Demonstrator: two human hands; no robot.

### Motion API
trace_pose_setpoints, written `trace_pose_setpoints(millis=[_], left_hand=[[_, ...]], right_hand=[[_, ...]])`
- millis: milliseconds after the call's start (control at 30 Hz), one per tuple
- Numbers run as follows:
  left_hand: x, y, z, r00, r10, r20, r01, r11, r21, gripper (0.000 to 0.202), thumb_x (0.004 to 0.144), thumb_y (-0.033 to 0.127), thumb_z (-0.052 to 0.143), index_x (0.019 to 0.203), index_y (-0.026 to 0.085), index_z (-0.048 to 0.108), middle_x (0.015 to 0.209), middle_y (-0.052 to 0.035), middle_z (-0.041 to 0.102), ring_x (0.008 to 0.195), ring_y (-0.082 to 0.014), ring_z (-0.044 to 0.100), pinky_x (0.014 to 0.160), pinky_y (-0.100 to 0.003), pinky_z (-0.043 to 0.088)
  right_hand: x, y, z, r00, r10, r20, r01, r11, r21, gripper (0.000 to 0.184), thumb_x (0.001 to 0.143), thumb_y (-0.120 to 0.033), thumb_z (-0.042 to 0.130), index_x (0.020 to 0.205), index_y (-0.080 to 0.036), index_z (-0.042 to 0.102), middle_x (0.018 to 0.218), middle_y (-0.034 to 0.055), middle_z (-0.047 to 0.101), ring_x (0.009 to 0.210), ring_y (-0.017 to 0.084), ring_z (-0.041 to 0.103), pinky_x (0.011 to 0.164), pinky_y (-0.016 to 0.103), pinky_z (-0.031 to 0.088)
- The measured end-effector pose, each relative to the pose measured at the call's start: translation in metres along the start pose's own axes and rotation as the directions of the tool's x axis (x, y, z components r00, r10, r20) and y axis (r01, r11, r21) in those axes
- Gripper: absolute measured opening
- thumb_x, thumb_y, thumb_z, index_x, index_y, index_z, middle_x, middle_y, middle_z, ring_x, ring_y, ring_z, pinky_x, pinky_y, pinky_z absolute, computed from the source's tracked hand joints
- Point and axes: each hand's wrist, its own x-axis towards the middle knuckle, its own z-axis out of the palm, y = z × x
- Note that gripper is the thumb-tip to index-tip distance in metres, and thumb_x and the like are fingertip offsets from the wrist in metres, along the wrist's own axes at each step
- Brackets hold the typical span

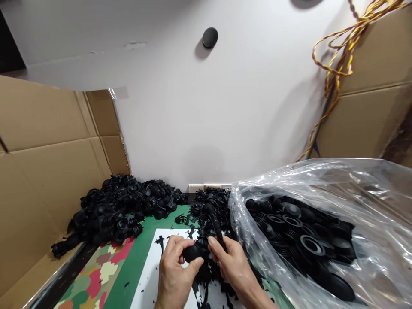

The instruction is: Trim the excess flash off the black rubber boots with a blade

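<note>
My left hand (174, 272) pinches a round black rubber part (192, 253) between thumb and fingers, over a white sheet (146, 277). Close on its right, my right hand (233, 262) is closed around a slim black tool (216, 227) that points up and away from me. The tool's working end cannot be made out against the dark scraps. Thin black rubber scraps (206, 296) lie on the sheet below both hands, and more are heaped (210, 204) just beyond them.
Black ribbed rubber pieces are piled (128, 206) at the back left. A clear plastic bag (370, 274) on the right holds many black ring-ended rubber parts (310, 245). Cardboard (48, 171) walls the left side; yellow-brown twisted wire (337, 64) hangs at upper right. Green matting (128, 274) covers the table.
</note>
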Motion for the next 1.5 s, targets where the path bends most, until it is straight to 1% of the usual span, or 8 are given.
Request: trace_pose_setpoints(millis=[267, 467, 633, 767, 867, 1000, 1167, 1500], left_hand=[[-0.007, 0.008, -0.001, 0.999, 0.016, 0.051, -0.006, 0.985, -0.173, 0.053, 0.058, 0.004, 0.069, 0.107, 0.023, 0.062, 0.096, -0.0040, 0.060, 0.082, -0.0202, 0.058, 0.072, -0.030, 0.052], [-0.005, 0.005, -0.001, 1.000, -0.008, -0.006, 0.007, 0.984, -0.176, 0.059, 0.055, 0.003, 0.066, 0.110, 0.024, 0.062, 0.097, -0.0040, 0.059, 0.079, -0.0201, 0.057, 0.070, -0.032, 0.053], [0.003, -0.015, 0.001, 0.999, 0.044, 0.013, -0.043, 0.997, -0.056, 0.041, 0.063, 0.012, 0.064, 0.102, 0.024, 0.065, 0.096, -0.0050, 0.064, 0.080, -0.0224, 0.060, 0.071, -0.034, 0.053], [0.010, -0.031, 0.004, 0.993, 0.103, -0.050, -0.103, 0.995, 0.012, 0.028, 0.069, 0.026, 0.063, 0.096, 0.026, 0.066, 0.094, -0.0046, 0.067, 0.077, -0.0236, 0.062, 0.068, -0.035, 0.055], [0.013, -0.032, 0.004, 0.988, 0.136, -0.071, -0.134, 0.990, 0.036, 0.024, 0.070, 0.032, 0.062, 0.094, 0.026, 0.067, 0.092, -0.0044, 0.069, 0.072, -0.0223, 0.063, 0.064, -0.032, 0.055], [0.012, -0.022, 0.001, 0.984, 0.151, -0.098, -0.144, 0.987, 0.076, 0.021, 0.072, 0.029, 0.059, 0.090, 0.025, 0.067, 0.085, -0.0038, 0.069, 0.065, -0.0205, 0.062, 0.060, -0.030, 0.054], [0.011, -0.012, 0.000, 0.991, 0.100, -0.086, -0.093, 0.992, 0.082, 0.018, 0.073, 0.022, 0.054, 0.086, 0.023, 0.066, 0.079, -0.0032, 0.066, 0.066, -0.0197, 0.061, 0.061, -0.030, 0.053], [0.014, 0.008, -0.002, 0.988, -0.016, 0.152, -0.003, 0.992, 0.123, 0.019, 0.074, 0.013, 0.049, 0.077, 0.020, 0.067, 0.075, -0.0023, 0.067, 0.068, -0.0183, 0.063, 0.064, -0.029, 0.050]], right_hand=[[-0.014, -0.001, 0.010, 0.943, 0.191, 0.273, -0.282, 0.895, 0.345, 0.040, 0.060, -0.053, 0.076, 0.066, -0.016, 0.059, 0.045, -0.0076, 0.043, 0.033, 0.003, 0.023, 0.034, 0.018, 0.019], [-0.009, 0.001, 0.009, 0.929, 0.231, 0.290, -0.344, 0.830, 0.440, 0.045, 0.054, -0.053, 0.079, 0.065, -0.021, 0.048, 0.041, -0.0155, 0.024, 0.035, 0.001, 0.008, 0.034, 0.015, 0.012], [-0.002, -0.005, 0.013, 0.982, 0.159, 0.105, -0.186, 0.918, 0.351, 0.049, 0.050, -0.062, 0.074, 0.063, -0.021, 0.050, 0.039, -0.0149, 0.025, 0.033, 0.003, 0.015, 0.033, 0.018, 0.018], [0.000, -0.032, -0.004, 0.982, -0.071, -0.174, 0.099, 0.982, 0.159, 0.043, 0.060, -0.060, 0.069, 0.070, -0.019, 0.061, 0.054, -0.0035, 0.053, 0.051, 0.014, 0.050, 0.048, 0.024, 0.040], [0.001, -0.062, -0.033, 0.829, -0.405, -0.386, 0.296, 0.903, -0.313, 0.041, 0.075, -0.055, 0.053, 0.081, -0.016, 0.066, 0.073, 0.0062, 0.068, 0.071, 0.022, 0.060, 0.065, 0.029, 0.046], [0.016, -0.090, -0.079, 0.703, -0.462, -0.540, 0.132, 0.831, -0.540, 0.035, 0.077, -0.044, 0.051, 0.083, -0.015, 0.068, 0.072, 0.0117, 0.069, 0.068, 0.026, 0.061, 0.061, 0.032, 0.043], [0.020, -0.090, -0.093, 0.720, -0.398, -0.568, 0.062, 0.852, -0.519, 0.034, 0.071, -0.041, 0.056, 0.084, -0.013, 0.070, 0.073, 0.0138, 0.070, 0.072, 0.030, 0.062, 0.062, 0.034, 0.042], [0.005, -0.054, -0.034, 0.909, -0.330, -0.254, 0.235, 0.910, -0.342, 0.047, 0.072, -0.059, 0.055, 0.071, -0.014, 0.068, 0.053, 0.0019, 0.058, 0.050, 0.017, 0.052, 0.048, 0.027, 0.041]])
